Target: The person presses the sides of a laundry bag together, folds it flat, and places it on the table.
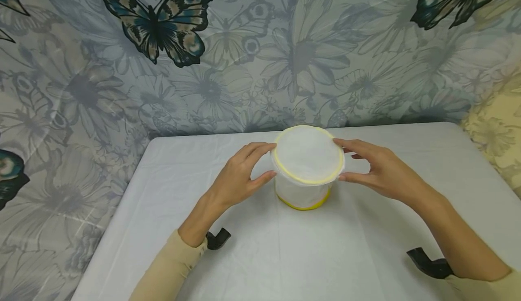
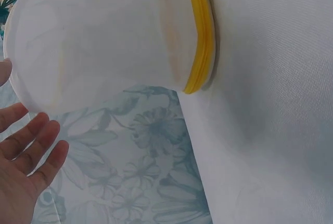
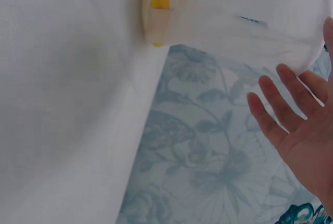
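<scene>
A white cylindrical mesh laundry bag [image 1: 303, 192] with yellow trim stands upright on the white-covered table [image 1: 195, 165]. Its round white top has a pale yellow edge, and a bright yellow zip band [image 2: 199, 36] circles the base. On the left side of the top rim, my left hand [image 1: 236, 174] touches with thumb and fingertips set apart; its other fingers spread loosely in the left wrist view. My right hand [image 1: 380, 169] touches the opposite side of the rim with thumb and fingertips, its remaining fingers fairly straight and apart from the bag in the right wrist view.
Behind the table hangs a grey-blue cloth [image 1: 244, 65] printed with flowers and butterflies. A yellowish patterned cloth [image 1: 494, 124] is at the right edge. Black curved pieces [image 1: 218, 239] sit at both wrists, by the beige sleeves. The table's far edge lies just beyond the bag.
</scene>
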The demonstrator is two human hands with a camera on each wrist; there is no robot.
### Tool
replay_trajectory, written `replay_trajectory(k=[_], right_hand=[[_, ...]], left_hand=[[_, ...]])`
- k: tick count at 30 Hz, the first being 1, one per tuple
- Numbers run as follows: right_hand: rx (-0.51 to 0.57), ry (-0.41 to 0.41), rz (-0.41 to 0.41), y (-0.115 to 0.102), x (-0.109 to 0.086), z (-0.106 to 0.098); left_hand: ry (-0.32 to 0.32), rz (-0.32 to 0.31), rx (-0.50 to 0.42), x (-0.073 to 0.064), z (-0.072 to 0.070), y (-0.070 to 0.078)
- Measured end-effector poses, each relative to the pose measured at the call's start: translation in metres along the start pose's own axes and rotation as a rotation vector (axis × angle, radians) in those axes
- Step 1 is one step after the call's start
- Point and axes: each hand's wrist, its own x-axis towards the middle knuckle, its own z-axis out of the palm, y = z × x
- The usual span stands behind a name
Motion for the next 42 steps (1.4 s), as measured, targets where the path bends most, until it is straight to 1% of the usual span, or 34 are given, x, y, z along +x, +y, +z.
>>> replay_trajectory(k=[6, 10, 17, 22, 26, 33, 42], right_hand=[[-0.013, 0.032, 0.002, 0.001, 0.002, 0.004], [-0.013, 0.034, 0.003, 0.003, 0.003, 0.006], [-0.014, 0.000, 0.055, 0.005, 0.002, 0.011], [-0.021, -0.029, 0.055, 0.008, 0.002, 0.015], [-0.021, -0.029, 0.056, 0.009, 0.001, 0.018], [0.030, -0.040, 0.097, 0.010, 0.001, 0.025], [0.036, -0.059, 0.101, 0.011, 0.002, 0.029]], left_hand=[[-0.002, -0.003, -0.003, 0.001, 0.002, 0.000], [-0.008, -0.003, 0.005, 0.001, 0.005, -0.001], [-0.047, -0.022, 0.014, 0.002, 0.007, 0.000], [-0.071, -0.039, 0.010, 0.001, 0.009, 0.000], [-0.085, -0.050, 0.000, 0.001, 0.013, -0.001], [-0.115, -0.087, -0.005, -0.001, 0.019, -0.001], [-0.145, -0.118, 0.006, -0.001, 0.022, -0.002]])
